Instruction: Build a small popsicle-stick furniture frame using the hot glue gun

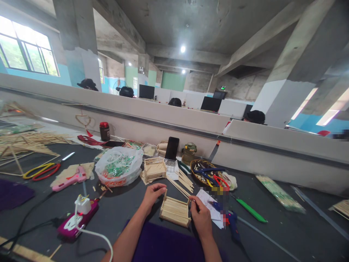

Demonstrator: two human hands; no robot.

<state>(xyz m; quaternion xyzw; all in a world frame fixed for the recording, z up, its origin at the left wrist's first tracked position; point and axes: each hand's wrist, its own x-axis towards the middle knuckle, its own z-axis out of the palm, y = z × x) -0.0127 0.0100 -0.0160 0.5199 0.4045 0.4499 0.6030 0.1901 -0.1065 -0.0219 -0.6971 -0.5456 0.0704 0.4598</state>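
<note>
A small model of pale wooden sticks (174,210), shaped like a shallow box with corner posts, lies tilted before me on the dark table. My left hand (154,196) reaches in from the left, thumb and fingers pinched at its far left corner post. At its far right corner, my right hand (201,214) has its bent fingers closed on the post. A dark purple cloth (166,242) is spread just in front of the model. Loose wooden sticks (185,182) lie behind it, and a second stick model (155,169) stands further back.
A blue glue gun (233,223) lies right of white paper (208,209); a pink glue gun (71,181), scissors (45,171) and a power strip (89,214) are left. Behind are a plastic bag (120,165), a phone (172,148), a tool basket (200,176) and a partition (163,120).
</note>
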